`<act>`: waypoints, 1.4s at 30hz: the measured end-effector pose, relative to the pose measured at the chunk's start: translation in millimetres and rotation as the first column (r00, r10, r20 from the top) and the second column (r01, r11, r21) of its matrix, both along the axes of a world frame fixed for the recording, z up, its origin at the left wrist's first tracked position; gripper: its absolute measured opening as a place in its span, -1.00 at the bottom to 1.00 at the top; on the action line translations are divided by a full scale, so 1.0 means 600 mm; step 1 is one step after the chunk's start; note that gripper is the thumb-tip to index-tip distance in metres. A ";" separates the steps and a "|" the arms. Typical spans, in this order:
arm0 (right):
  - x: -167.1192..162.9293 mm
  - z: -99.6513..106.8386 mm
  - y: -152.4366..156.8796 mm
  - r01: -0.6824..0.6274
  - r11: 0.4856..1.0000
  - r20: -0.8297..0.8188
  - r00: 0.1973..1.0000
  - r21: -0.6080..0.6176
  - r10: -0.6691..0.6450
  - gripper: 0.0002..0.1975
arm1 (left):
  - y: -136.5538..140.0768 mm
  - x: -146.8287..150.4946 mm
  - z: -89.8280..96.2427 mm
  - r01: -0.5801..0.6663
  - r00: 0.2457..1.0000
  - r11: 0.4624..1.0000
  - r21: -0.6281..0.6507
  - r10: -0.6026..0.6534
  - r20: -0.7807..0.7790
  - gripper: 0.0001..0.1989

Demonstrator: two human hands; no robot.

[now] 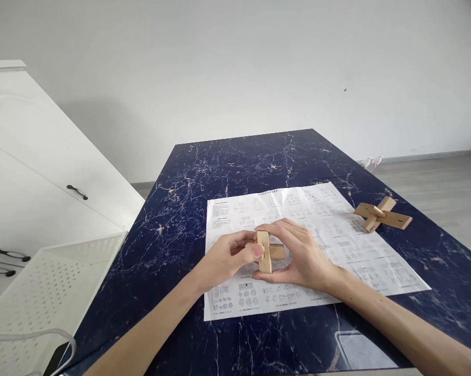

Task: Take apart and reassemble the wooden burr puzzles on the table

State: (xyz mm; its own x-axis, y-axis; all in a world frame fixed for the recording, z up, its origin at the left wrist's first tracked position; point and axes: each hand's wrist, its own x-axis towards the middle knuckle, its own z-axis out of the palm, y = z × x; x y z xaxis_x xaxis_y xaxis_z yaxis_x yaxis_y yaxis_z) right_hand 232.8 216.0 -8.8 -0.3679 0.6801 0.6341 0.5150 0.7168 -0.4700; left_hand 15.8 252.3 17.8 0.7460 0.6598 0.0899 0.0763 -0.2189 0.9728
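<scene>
Both hands are closed on one wooden puzzle piece (265, 261), a light block with another wooden part sticking out to its right. My left hand (233, 257) presses its thumb on the near face, with the other fingers behind. Thumb and forefinger of my right hand (303, 256) grip the block at its lower and upper ends. Beneath the hands lies a printed instruction sheet (317, 209) with rows of small diagrams. A wooden puzzle of crossed pieces (382, 214) rests by the sheet's right edge.
The sheet lies on a dark blue marbled table (215, 167). A clear-edged flat object (364, 350) is at the near right edge. White cabinets (35, 156) and a perforated white panel (47, 297) with a cable (35, 332) stand on the left.
</scene>
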 end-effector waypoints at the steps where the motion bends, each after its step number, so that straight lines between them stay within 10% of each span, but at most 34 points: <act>1: 0.000 0.000 0.001 0.002 1.000 -0.009 1.000 0.012 -0.002 -0.38 | -0.001 0.002 0.000 -0.007 1.000 1.000 -0.013 0.007 0.005 -0.67; 10: -0.003 -0.008 0.002 0.040 0.999 -0.081 0.996 0.008 -0.039 -0.37 | -0.007 0.004 -0.002 -0.075 0.996 0.959 -0.273 0.057 -0.074 -0.52; 36: -0.011 -0.005 -0.001 -0.059 0.998 -0.136 0.989 -0.034 0.054 -0.40 | -0.011 0.006 -0.024 -0.110 0.994 0.965 -0.237 0.106 -0.030 -0.44; 42: -0.001 0.000 -0.004 -0.130 0.940 -0.192 0.979 -0.315 0.071 -0.31 | -0.007 0.002 -0.025 -0.152 0.988 0.978 -0.140 0.148 -0.037 -0.50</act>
